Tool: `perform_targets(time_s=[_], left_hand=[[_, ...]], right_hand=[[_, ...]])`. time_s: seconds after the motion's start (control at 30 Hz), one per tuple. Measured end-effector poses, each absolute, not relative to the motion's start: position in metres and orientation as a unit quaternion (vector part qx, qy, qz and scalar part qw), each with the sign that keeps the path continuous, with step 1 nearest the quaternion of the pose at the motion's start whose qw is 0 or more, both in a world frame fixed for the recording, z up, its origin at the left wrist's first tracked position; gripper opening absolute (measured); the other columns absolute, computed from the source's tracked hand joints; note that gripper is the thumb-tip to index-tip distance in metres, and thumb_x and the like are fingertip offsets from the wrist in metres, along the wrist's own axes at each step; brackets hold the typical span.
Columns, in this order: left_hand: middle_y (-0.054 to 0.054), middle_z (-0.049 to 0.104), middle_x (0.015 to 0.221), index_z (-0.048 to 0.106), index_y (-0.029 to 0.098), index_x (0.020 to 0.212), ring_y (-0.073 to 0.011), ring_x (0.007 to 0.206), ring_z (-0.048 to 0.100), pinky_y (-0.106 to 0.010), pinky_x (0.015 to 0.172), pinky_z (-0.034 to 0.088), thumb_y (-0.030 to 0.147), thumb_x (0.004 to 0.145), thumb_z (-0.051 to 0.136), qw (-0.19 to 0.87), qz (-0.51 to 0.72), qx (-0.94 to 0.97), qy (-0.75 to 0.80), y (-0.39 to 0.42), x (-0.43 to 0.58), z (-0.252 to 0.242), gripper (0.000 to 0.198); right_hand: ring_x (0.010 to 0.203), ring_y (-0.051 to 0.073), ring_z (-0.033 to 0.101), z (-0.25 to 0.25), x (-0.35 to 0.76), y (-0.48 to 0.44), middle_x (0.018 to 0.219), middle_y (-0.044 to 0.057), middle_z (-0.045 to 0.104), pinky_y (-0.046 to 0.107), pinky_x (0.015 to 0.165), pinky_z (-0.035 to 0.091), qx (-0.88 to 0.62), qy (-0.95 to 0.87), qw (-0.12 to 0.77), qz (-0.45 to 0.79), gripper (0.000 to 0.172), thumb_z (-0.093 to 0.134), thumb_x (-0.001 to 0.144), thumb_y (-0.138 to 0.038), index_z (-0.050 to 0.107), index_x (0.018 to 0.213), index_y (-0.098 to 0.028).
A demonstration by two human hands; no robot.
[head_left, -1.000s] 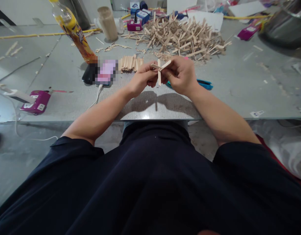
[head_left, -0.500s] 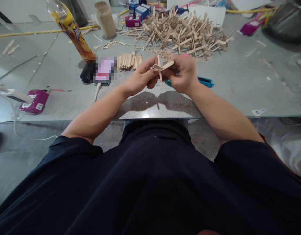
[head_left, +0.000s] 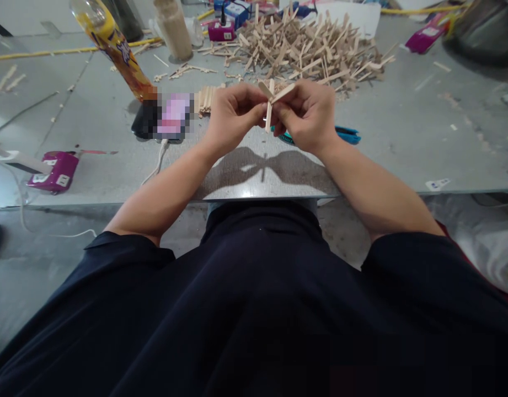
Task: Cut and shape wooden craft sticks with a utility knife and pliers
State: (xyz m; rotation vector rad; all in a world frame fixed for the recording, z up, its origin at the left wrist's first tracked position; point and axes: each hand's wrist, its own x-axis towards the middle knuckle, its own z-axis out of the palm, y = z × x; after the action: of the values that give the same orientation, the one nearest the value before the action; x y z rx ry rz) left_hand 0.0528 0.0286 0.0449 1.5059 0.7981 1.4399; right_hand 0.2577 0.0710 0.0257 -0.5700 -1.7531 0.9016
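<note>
Above the grey table, my left hand (head_left: 234, 117) and my right hand (head_left: 310, 114) meet, both closed on crossed wooden craft sticks (head_left: 269, 106). One stick stands roughly upright, while others slant out to the left and right from the crossing point. Thumbs and fingertips pinch the sticks near their middle; the exact join is too small to make out. Partly hidden behind my right hand lies a blue tool (head_left: 348, 134) on the table. Beyond the hands spreads a big heap of craft sticks (head_left: 311, 49). A neat row of sticks (head_left: 204, 100) is partly covered by my left hand.
On the left are a yellow-orange bottle (head_left: 121, 55), a phone (head_left: 174, 114) with a white cable and a purple device (head_left: 55, 171). A jar (head_left: 173, 30) stands further back. More purple items, a yellow cable and a dark round object (head_left: 485, 38) sit toward the rear.
Both hands have risen slightly, and my left hand has turned so its back faces up more, covering more of the stick row. The crossed sticks have tilted in the fingers.
</note>
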Motion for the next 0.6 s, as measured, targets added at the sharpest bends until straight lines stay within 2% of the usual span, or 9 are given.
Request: perform_targets(time_s=[0.1, 0.23, 0.37, 0.5, 0.6], left_hand=[[0.002, 0.081, 0.077, 0.083, 0.024, 0.079, -0.0136, 0.070, 0.078, -0.028, 0.071, 0.062, 0.005, 0.095, 0.093, 0.411, 0.582, 0.621, 0.326, 0.041, 0.049, 0.037, 0.026], [0.002, 0.082, 0.075, 0.087, 0.025, 0.078, -0.0148, 0.067, 0.080, -0.029, 0.068, 0.064, 0.003, 0.094, 0.095, 0.393, 0.585, 0.637, 0.314, 0.046, 0.046, 0.033, 0.028], [0.002, 0.081, 0.072, 0.089, 0.027, 0.074, -0.0126, 0.062, 0.076, -0.028, 0.063, 0.060, 0.000, 0.093, 0.098, 0.389, 0.563, 0.653, 0.324, 0.042, 0.041, 0.038, 0.034], [-0.001, 0.087, 0.080, 0.092, 0.027, 0.078, -0.0137, 0.068, 0.078, -0.031, 0.070, 0.063, 0.002, 0.099, 0.093, 0.408, 0.517, 0.668, 0.347, 0.039, 0.037, 0.044, 0.033], [0.001, 0.086, 0.083, 0.086, 0.032, 0.080, -0.0156, 0.076, 0.079, -0.034, 0.077, 0.067, 0.010, 0.102, 0.092, 0.419, 0.529, 0.650, 0.349, 0.038, 0.041, 0.045, 0.032]], right_hand=[[0.058, 0.023, 0.069, 0.028, 0.258, 0.066, 0.080, 0.001, 0.083, 0.046, 0.054, 0.059, -0.243, -0.728, 0.513, 0.384, 0.072, 0.093, 0.088, -0.103, 0.069, 0.091, -0.035], [0.058, 0.023, 0.065, 0.029, 0.258, 0.064, 0.079, 0.000, 0.084, 0.049, 0.057, 0.060, -0.252, -0.732, 0.496, 0.392, 0.060, 0.100, 0.090, -0.090, 0.072, 0.088, -0.038], [0.054, 0.024, 0.062, 0.026, 0.259, 0.069, 0.074, 0.002, 0.080, 0.049, 0.053, 0.054, -0.242, -0.743, 0.493, 0.382, 0.061, 0.099, 0.090, -0.090, 0.070, 0.081, -0.038], [0.054, 0.024, 0.063, 0.024, 0.260, 0.073, 0.074, 0.003, 0.079, 0.047, 0.054, 0.053, -0.258, -0.755, 0.481, 0.364, 0.057, 0.100, 0.093, -0.085, 0.070, 0.080, -0.037], [0.055, 0.024, 0.066, 0.026, 0.259, 0.072, 0.076, 0.002, 0.079, 0.046, 0.055, 0.055, -0.265, -0.743, 0.492, 0.369, 0.055, 0.100, 0.094, -0.082, 0.070, 0.082, -0.037]])
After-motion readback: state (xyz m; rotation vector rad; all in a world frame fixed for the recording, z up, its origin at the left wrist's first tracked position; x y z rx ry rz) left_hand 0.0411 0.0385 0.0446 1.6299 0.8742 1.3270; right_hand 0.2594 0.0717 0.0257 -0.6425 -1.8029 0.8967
